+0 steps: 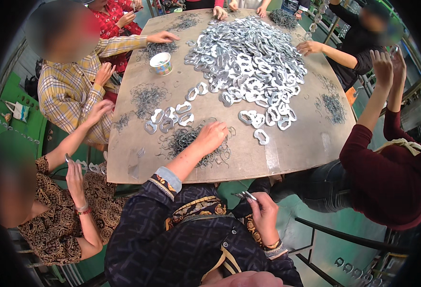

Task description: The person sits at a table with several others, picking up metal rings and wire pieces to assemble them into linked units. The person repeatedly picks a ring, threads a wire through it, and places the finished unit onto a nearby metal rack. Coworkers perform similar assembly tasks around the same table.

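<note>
My left hand (212, 137) reaches over the table into a pile of thin, bent dark wire clips (184, 143). Its fingers curl down among the clips, so what they pinch, if anything, is hidden. Off the table's front edge, close to my body, my right hand (265, 213) is closed on a flat metal link (248, 195), seen nearly edge-on; whether it is one link or more I cannot tell. Several loose silver oval links (171, 115) with open centres lie just beyond the wire pile.
A large heap of silver links (248, 62) covers the middle of the brown table (248, 160). Smaller clip piles (148, 98) lie around its sides. A paper tub (161, 63) stands at the left. Other people work around the edge; one at left holds a link chain (93, 167).
</note>
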`<state>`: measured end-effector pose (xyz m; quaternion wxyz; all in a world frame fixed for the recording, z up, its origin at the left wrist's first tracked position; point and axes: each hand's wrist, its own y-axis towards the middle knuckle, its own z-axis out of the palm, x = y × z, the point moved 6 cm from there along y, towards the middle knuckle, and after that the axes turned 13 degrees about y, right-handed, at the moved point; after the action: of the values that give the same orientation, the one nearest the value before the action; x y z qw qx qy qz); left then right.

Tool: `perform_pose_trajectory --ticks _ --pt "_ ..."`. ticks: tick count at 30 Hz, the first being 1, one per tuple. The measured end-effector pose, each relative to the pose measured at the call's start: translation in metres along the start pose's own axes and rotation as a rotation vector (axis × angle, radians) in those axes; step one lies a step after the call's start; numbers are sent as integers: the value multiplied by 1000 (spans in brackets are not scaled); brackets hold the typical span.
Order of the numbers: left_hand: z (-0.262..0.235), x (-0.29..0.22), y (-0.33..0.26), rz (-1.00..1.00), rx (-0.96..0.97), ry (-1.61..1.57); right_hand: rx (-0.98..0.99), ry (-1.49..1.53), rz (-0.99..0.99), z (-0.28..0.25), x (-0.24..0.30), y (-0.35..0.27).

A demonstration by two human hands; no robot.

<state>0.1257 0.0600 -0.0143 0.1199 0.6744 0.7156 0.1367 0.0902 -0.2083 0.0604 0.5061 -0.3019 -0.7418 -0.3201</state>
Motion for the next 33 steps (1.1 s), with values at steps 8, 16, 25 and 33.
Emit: perform_pose_trajectory --ticks 8,16,25,33 --pt "-5 17 0 -72 107 -233 6 17 7 3 -9 -1" --pt "-25 -3 -32 -518 239 -1112 -61 23 29 4 -21 3" --pt "-73 -103 -66 -299 420 -1421 -89 -2 43 1 -20 8" --pt "-98 -119 -50 -136 46 -1037 -80 -20 89 0 -26 5"
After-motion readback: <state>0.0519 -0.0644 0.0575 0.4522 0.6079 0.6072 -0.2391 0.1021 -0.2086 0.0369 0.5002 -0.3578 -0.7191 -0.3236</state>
